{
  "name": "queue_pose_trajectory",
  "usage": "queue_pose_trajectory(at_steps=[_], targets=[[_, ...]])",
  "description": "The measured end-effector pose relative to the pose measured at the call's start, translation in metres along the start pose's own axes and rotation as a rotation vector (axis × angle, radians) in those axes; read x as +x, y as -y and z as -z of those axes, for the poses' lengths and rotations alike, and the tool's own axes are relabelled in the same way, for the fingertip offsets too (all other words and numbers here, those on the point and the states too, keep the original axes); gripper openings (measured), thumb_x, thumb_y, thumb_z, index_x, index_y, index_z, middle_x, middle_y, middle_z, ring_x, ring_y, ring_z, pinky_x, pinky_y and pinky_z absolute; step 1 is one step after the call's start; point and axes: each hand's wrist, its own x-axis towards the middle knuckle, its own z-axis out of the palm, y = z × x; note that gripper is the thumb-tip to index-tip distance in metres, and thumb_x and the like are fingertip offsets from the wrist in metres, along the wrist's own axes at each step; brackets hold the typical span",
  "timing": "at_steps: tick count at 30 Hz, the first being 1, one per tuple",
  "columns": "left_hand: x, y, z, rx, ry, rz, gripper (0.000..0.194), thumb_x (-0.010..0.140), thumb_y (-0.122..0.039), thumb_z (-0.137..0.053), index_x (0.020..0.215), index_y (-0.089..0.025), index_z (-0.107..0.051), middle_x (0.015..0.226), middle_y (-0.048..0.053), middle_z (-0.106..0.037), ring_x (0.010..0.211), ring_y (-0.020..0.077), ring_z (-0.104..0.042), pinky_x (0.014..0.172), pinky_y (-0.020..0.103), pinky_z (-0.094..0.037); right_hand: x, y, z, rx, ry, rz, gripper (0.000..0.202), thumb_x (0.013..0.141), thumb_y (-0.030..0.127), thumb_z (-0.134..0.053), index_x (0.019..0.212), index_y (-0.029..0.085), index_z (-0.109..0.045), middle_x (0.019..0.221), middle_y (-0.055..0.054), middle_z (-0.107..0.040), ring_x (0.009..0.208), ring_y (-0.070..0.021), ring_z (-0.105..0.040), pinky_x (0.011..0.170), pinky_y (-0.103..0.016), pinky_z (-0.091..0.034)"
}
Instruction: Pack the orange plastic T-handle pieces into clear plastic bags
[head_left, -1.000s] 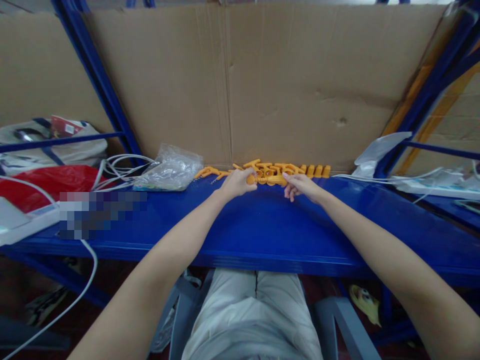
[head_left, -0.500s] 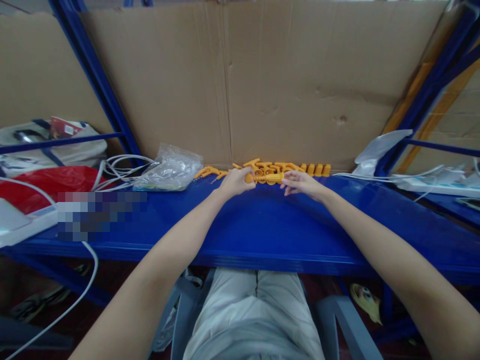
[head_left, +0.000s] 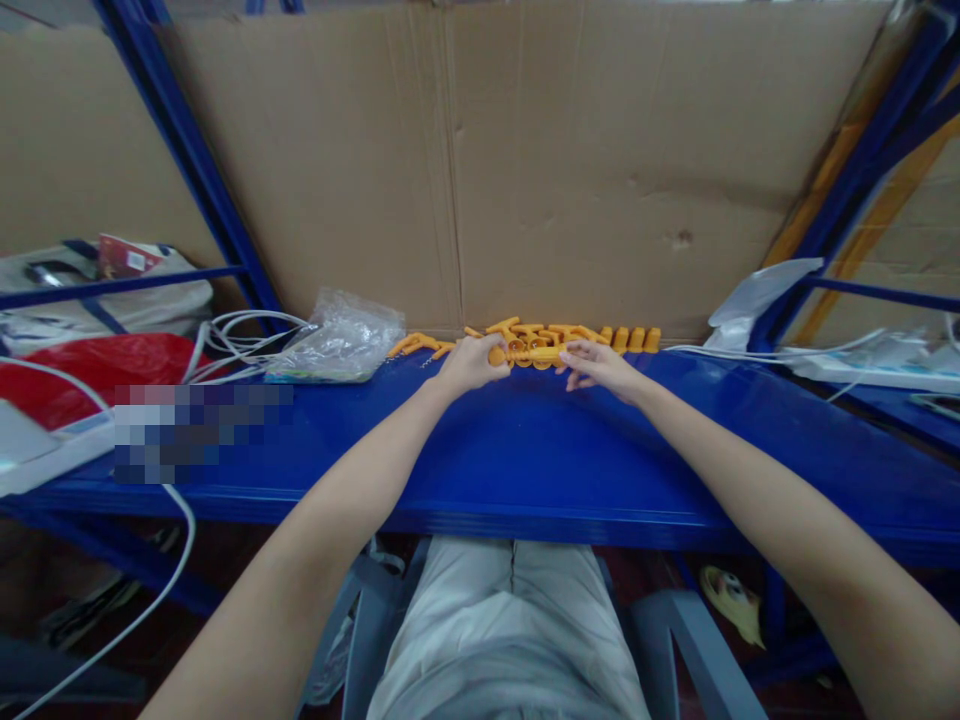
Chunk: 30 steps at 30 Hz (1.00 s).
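Note:
Above the back part of the blue table, my left hand [head_left: 469,365] is closed on an orange threaded plastic piece [head_left: 517,355]; its rounded end shows beside my thumb. An orange plastic sleeve [head_left: 545,355] sits in line with the threaded piece and meets its right end. The fingertips of my right hand [head_left: 594,363] pinch the sleeve at its right end, with the lower fingers loosely curled. Behind both hands lie several orange plastic parts [head_left: 517,326], some branched and some ring-shaped, partly hidden by the held pieces.
Several small orange blocks [head_left: 639,340] stand in a row right of the pile. A clear plastic bag [head_left: 341,335], white cables [head_left: 225,325] and a red bag [head_left: 105,365] lie to the left. A cardboard panel [head_left: 585,180] rises along the back of the blue table [head_left: 525,460].
My right hand and the sleeve have shifted slightly left, towards my left hand. My left hand and the threaded piece have stayed almost in place.

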Motion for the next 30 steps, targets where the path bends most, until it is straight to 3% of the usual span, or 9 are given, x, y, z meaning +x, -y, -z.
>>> queue_pose_trajectory(at_steps=[4,18,30], targets=[[-0.0001,-0.0014,0.0001,-0.010,0.002,0.013,0.026,0.069,-0.024,-0.068,0.094,-0.020,-0.070,0.075,0.000,-0.071,0.069,0.0155,-0.063,0.066,0.023,-0.042,0.0017,-0.0031,-0.0003,0.019,0.017,0.035,0.036,0.080,0.031,-0.074,0.109,0.021,-0.054,0.089,-0.002,-0.070,0.055,-0.0081,-0.063,0.057,-0.024,-0.058],[-0.0001,-0.0006,-0.0002,-0.030,0.011,0.010,0.028,0.069,-0.024,-0.066,0.096,-0.018,-0.070,0.071,-0.001,-0.067,0.068,0.0151,-0.062,0.066,0.022,-0.042,-0.0007,-0.0003,0.0018,0.011,0.016,0.030,0.032,0.082,0.031,-0.073,0.107,0.021,-0.057,0.087,-0.002,-0.070,0.056,-0.0088,-0.064,0.060,-0.026,-0.060],[-0.0001,-0.0004,-0.0038,0.031,-0.008,-0.004,0.028,0.070,-0.025,-0.066,0.097,-0.019,-0.070,0.068,-0.001,-0.067,0.064,0.0155,-0.061,0.062,0.023,-0.041,-0.0006,0.0017,0.0013,0.008,-0.021,0.059,0.025,0.079,0.032,-0.076,0.093,0.018,-0.061,0.081,-0.004,-0.071,0.055,-0.0102,-0.063,0.061,-0.028,-0.060]])
